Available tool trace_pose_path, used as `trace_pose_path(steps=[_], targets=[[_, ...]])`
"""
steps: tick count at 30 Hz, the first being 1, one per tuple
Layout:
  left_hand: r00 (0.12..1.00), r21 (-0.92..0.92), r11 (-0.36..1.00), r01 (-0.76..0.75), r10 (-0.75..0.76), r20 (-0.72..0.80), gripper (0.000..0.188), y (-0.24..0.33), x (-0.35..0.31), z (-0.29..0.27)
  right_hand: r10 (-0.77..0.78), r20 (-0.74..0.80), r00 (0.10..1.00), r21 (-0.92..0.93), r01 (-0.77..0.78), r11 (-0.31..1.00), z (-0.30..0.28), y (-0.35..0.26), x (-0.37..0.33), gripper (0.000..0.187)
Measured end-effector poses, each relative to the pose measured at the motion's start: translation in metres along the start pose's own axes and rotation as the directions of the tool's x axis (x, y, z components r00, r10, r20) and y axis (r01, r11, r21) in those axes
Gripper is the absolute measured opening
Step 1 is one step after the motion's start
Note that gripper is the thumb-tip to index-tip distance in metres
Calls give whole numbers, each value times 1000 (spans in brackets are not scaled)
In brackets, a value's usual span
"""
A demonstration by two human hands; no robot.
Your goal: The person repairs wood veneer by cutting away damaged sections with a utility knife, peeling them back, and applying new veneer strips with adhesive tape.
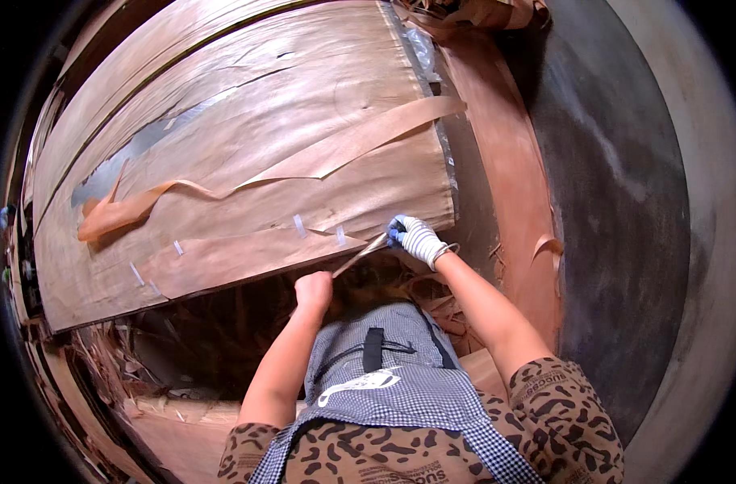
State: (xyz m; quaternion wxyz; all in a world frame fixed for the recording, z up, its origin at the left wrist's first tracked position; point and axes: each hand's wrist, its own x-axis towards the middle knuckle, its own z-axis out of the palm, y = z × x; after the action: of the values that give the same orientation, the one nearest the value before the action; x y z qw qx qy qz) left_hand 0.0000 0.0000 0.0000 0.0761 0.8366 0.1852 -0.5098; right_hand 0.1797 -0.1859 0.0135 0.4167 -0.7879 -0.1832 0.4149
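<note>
My bare left hand (314, 289) is closed round one end of a narrow pale strip (358, 256), which looks like wood veneer. At its other end, my right hand (417, 240), in a striped white and blue glove, pinches it. The strip slants between both hands just beyond my apron, at the near edge of a large veneer sheet (368, 145). Beside this edge, a veneer patch (231, 256) carries several short pieces of clear tape (299, 226). A long, curled veneer offcut (295, 167) lies across the sheet.
Veneer scraps (448, 315) are heaped below the near edge, partly in shadow. Right of the stack run a long reddish veneer strip (509, 161) and a dark grey floor area (618, 218). Crumpled veneer (497, 12) and clear plastic (422, 52) sit at the far right corner.
</note>
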Motion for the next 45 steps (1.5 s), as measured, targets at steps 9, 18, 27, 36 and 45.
trace_pose_path(steps=[9, 18, 27, 36, 45], targets=[[968, -685, 691, -231, 233, -91, 64, -34, 17, 41, -37, -20, 999, -54, 36, 998, -4, 11, 10, 11], [965, -790, -602, 115, 256, -55, 33, 21, -6, 6, -5, 35, 999, 124, 1, 992, -9, 17, 11, 5], [992, -616, -779, 117, 116, 42, 18, 54, 6, 20, 57, 62, 996, 160, -67, 985, -10, 6, 5, 5], [977, -352, -928, 124, 52, 206, 13, 82, 60, 21, 154, 17, 988, 281, -152, 948, -11, -8, -5, 3], [947, -685, -720, -107, -283, 150, 37, -9, 101, 99, 54, -8, 999, 243, -50, 969, -2, -13, -3, 5]])
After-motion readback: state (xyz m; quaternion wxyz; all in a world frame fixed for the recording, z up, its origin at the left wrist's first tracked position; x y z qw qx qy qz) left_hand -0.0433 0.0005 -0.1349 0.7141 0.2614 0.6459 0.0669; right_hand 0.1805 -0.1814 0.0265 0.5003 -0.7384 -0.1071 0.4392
